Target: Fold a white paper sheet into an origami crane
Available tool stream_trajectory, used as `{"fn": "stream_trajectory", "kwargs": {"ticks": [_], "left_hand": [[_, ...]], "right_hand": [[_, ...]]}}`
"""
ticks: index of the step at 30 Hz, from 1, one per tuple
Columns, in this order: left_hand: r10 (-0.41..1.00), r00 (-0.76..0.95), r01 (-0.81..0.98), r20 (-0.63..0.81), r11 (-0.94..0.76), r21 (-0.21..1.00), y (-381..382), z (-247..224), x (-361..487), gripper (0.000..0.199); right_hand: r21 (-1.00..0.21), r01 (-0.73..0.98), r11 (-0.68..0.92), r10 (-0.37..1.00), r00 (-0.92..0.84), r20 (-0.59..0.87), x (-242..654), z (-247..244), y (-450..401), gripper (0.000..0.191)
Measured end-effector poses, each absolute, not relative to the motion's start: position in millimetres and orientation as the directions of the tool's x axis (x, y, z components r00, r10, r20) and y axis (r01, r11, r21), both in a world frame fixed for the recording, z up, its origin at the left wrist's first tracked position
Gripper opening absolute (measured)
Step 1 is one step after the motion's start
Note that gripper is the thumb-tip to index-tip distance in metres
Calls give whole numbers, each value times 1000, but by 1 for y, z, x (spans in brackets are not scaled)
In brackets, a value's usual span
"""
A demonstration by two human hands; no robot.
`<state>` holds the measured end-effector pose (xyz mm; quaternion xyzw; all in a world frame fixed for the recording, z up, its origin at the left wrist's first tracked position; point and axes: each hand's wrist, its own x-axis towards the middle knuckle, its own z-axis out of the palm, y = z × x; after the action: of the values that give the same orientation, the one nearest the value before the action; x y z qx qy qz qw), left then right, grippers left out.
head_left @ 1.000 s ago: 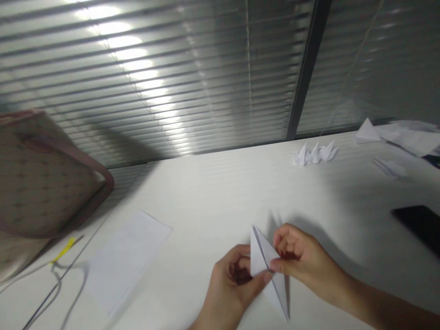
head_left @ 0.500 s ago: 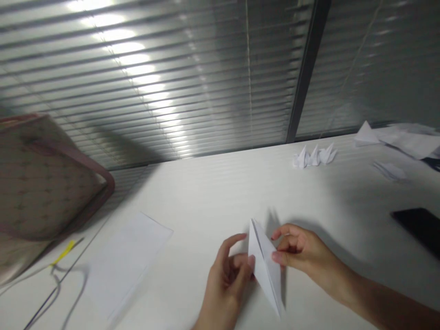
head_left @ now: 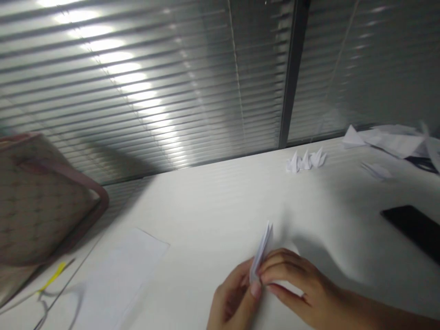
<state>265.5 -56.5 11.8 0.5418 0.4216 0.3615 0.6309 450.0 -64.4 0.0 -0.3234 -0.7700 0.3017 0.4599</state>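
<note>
A piece of folded white paper (head_left: 262,251) stands nearly edge-on between my hands, two thin points rising at its top. My left hand (head_left: 235,295) pinches its lower end, with the thumb on the near side. From the right, the fingers of my right hand (head_left: 295,279) are closed against the paper's side and lower edge. Part of the paper is hidden behind the fingers of both hands. Both hands are just above the white table (head_left: 206,201).
Several small folded paper figures (head_left: 305,161) stand in a row at the back. Paper sheets (head_left: 388,140), a small folded stack (head_left: 376,171) and a black phone (head_left: 412,229) lie right. Left are a flat sheet (head_left: 120,275), a yellow-tagged cable (head_left: 51,277) and a bag (head_left: 44,197).
The folded paper was a broad, long diamond facing up; now it is shorter and seen edge-on. My right hand has moved in over it. The view has shifted slightly.
</note>
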Motion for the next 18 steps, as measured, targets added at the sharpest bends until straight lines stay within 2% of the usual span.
{"fn": "stream_trajectory", "kwargs": {"ticks": [3,5,7,10,13,16,18], "left_hand": [[878,387,-167,-282,367,915,-51,9,271,29],[868,370,-248,-333,437,864,-49,7,273,28],[856,372,-292,-360,476,829,-47,3,273,27],[840,420,-340,-343,496,799,-44,-3,272,27],[836,456,-372,-304,490,788,-40,-6,271,27],[837,461,-372,-296,485,791,-39,-2,272,31],[832,465,-363,-302,491,792,-40,2,272,31]], "right_hand": [[-752,337,566,824,-215,524,448,-9,-62,28],[-765,470,440,877,-41,479,447,-17,-60,39],[-750,556,358,895,26,446,448,-23,-58,52],[-667,611,426,865,-57,499,450,-24,-56,51],[-593,590,548,793,-139,594,454,-19,-55,39],[-615,470,633,755,-201,624,457,-12,-53,24],[-652,394,648,759,-269,593,458,-9,-51,27]]}}
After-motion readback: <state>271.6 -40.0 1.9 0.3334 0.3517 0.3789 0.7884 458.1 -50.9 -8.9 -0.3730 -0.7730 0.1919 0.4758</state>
